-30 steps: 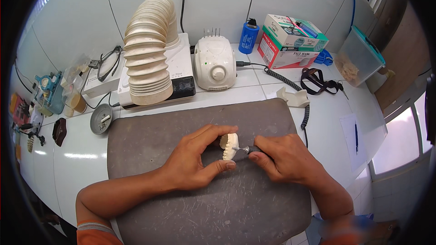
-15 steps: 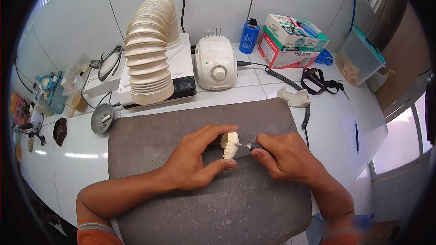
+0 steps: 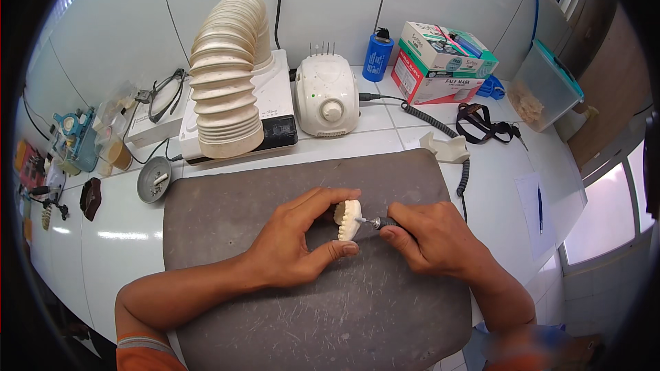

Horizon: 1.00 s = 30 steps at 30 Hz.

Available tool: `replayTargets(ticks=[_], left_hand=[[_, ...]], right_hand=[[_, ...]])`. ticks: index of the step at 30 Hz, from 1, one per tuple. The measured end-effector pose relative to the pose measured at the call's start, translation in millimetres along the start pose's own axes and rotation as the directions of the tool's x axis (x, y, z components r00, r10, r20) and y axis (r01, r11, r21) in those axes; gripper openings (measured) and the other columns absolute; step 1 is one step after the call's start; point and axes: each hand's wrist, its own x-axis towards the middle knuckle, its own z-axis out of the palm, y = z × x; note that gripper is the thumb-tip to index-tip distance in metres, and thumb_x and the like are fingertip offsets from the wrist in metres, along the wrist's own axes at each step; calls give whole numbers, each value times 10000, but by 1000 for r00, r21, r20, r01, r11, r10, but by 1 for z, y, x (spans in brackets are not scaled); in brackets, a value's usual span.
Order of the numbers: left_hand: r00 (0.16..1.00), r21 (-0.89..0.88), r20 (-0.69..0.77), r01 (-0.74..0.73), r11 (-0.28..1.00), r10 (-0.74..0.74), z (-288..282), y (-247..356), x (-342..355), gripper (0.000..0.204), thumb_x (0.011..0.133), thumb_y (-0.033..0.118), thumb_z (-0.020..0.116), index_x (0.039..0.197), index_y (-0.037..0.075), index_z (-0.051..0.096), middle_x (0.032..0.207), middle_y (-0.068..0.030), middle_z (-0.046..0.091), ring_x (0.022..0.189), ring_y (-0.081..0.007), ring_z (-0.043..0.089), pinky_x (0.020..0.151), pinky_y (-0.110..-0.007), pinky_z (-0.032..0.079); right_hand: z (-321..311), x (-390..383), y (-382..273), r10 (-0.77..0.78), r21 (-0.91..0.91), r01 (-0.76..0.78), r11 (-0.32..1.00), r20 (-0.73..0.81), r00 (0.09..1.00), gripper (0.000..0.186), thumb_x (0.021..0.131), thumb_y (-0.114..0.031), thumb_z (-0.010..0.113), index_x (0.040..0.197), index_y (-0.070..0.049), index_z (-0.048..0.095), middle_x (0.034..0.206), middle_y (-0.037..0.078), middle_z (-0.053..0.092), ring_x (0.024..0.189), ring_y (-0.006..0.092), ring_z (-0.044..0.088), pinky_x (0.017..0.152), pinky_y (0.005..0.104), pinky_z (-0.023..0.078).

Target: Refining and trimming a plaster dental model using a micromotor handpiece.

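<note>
One left hand point(image 3: 292, 242) pinches one dental cast point(image 3: 350, 220) — one right hand point(image 3: 434, 237) grips one handpiece point(image 3: 382, 222).

Left hand point(image 3: 294, 242) curves in a C, right hand point(image 3: 434, 235) curls inward.

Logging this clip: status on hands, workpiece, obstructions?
Left hand gripping cream, horseshoe-shaped dental model. Right hand holding slim black-and-silver metal-tipped handpiece, bit at model's outer side. No obstruction visible between hands.

At the frame's centre, the left hand point(image 3: 292, 242) holds a cream dental model point(image 3: 350, 221) over a grey mat point(image 3: 309, 323); the right hand point(image 3: 434, 237) points a handpiece point(image 3: 386, 222) at it.
</note>
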Motion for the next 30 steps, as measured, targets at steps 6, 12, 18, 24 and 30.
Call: replayTargets(ticks=[6,12,18,24,30], left_hand=[[1000,-8,4,1,1000,-1,0,1,0,713,942,250,912,1555,58,603,1245,-175,701,1132,-316,713,1018,-432,584],[1000,7,0,-19,1000,19,0,2,0,711,938,244,917,1551,61,606,1237,-171,701,1124,-311,715,1011,-431,587],[1000,95,15,-10,995,9,-4,9,-1,802,880,207,954,1572,40,585,1322,-161,682,1235,-290,692,1093,-415,551],[998,223,7,-58,973,58,-1,5,0,805,849,209,965,1546,41,598,1363,-175,673,1250,-322,679,1088,-419,540],[993,231,-55,-92,968,108,0,5,-1,748,861,199,943,1521,43,627,1408,-181,670,1310,-359,633,1136,-463,500]], right_hand=[[1,0,1,6,14,-6,1000,-3,1000,358,1114,-346,667,944,-38,599,720,196,635,651,446,651,610,513,482],[-1,0,1,9,9,-9,1000,4,1000,388,1124,-376,651,938,-40,593,744,191,666,667,457,660,620,534,489],[-2,0,0,40,-25,-41,999,-32,999,412,1133,-405,638,933,-49,587,765,175,691,674,456,674,618,544,500],[3,2,13,122,-171,-153,973,-178,976,397,1117,-411,666,944,-59,605,776,148,704,672,411,706,600,529,520],[6,1,15,165,-188,-208,960,-219,962,382,1103,-434,690,979,-73,660,776,133,697,694,397,720,611,525,531]])
